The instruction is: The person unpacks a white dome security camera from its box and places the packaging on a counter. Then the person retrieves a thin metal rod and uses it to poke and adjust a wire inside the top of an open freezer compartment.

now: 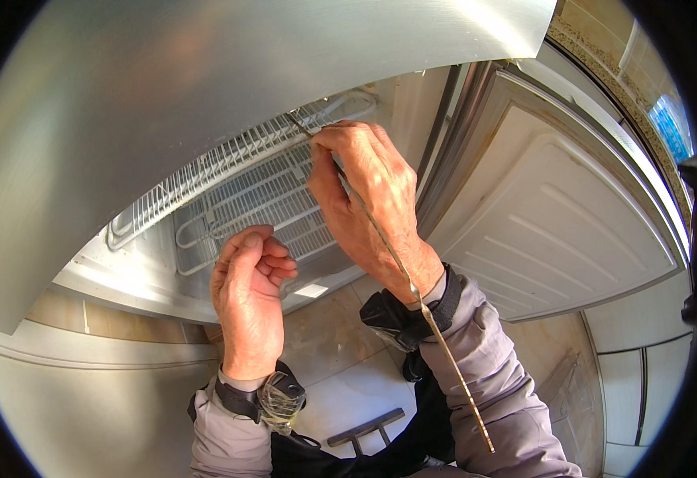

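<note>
A long, thin metal rod [380, 233], twisted partway along like a skewer, is pinched in my right hand [368, 203]. Its far tip reaches to the white wire-and-tube freezer shelf [229, 159], and its other end slants back over my right forearm. Whether the tip touches the shelf I cannot tell. My left hand [251, 291] is half curled with its fingers loosely apart, and no object shows in it. It hovers at the front of the freezer compartment, near a lower wire-and-tube shelf [261, 199].
A grey upper door [205, 72] overhangs the compartment and hides part of its inside. The ribbed white lower door [555, 223] stands swung out to the right. Below lies a tiled floor [332, 334] with a dark bar-shaped object [366, 427]. Blue-and-clear plastic [669, 127] sits at the upper right.
</note>
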Motion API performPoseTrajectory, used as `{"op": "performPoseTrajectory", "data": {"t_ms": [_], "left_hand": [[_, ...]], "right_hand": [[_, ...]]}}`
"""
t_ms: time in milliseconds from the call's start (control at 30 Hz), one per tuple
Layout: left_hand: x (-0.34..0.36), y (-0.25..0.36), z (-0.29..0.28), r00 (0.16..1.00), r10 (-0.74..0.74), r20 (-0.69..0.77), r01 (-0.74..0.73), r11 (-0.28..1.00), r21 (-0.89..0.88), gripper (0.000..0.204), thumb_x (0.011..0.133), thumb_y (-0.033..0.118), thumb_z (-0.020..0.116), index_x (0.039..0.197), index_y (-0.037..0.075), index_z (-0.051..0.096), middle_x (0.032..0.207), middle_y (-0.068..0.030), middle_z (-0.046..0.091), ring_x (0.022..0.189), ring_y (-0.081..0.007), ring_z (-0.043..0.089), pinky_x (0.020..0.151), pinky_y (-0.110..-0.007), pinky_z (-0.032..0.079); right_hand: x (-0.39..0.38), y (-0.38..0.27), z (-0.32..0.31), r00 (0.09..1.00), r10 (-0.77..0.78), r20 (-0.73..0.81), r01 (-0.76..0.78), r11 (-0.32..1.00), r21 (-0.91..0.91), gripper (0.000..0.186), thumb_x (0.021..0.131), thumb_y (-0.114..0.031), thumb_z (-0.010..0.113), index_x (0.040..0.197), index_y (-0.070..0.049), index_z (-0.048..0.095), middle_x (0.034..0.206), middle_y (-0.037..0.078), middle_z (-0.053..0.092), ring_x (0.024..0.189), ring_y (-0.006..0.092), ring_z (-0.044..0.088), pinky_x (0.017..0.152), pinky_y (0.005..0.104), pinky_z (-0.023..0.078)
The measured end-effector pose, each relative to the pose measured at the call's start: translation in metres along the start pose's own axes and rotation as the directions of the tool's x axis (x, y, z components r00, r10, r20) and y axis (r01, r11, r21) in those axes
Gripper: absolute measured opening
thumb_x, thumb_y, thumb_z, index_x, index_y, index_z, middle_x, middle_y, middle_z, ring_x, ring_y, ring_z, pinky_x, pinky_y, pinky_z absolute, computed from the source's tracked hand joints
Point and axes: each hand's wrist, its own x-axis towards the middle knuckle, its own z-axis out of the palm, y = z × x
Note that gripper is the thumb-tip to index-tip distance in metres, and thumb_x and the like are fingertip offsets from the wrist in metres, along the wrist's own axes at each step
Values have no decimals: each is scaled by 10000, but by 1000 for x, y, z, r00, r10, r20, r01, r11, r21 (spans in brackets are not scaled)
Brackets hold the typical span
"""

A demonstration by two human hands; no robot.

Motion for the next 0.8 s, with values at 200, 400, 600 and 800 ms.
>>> {"op": "performPoseTrajectory", "data": {"t_ms": [200,400,600,800], "left_hand": [[-2,-1,3,1000,-5,3,5,1000,2,206,995,189,635,1099,19,690,869,-58,688,751,-149,639,739,-294,533],[0,0,2,1000,-4,-8,4,1000,6,212,997,194,631,1101,19,690,869,-58,688,753,-150,641,738,-294,533],[0,-1,2,1000,-4,-3,4,1000,9,215,1000,196,625,1096,14,687,863,-56,684,752,-150,637,739,-293,530],[0,-1,3,1000,-2,-2,2,1000,14,217,999,200,625,1093,14,684,857,-52,676,744,-146,627,740,-290,523]], "right_hand": [[-4,4,9,999,-44,-20,43,998,-51,271,787,126,690,1013,-1,612,966,127,687,872,322,667,733,374,544],[-5,6,3,998,-33,-61,39,994,98,197,852,100,645,1026,11,619,964,150,678,860,332,655,744,384,535],[0,4,-2,999,-24,-21,25,998,49,289,731,77,692,970,-49,591,858,96,624,807,324,617,638,419,510],[2,-3,-5,1000,11,-12,-10,995,95,185,838,99,651,995,13,607,939,154,672,830,330,640,721,394,527]]}}
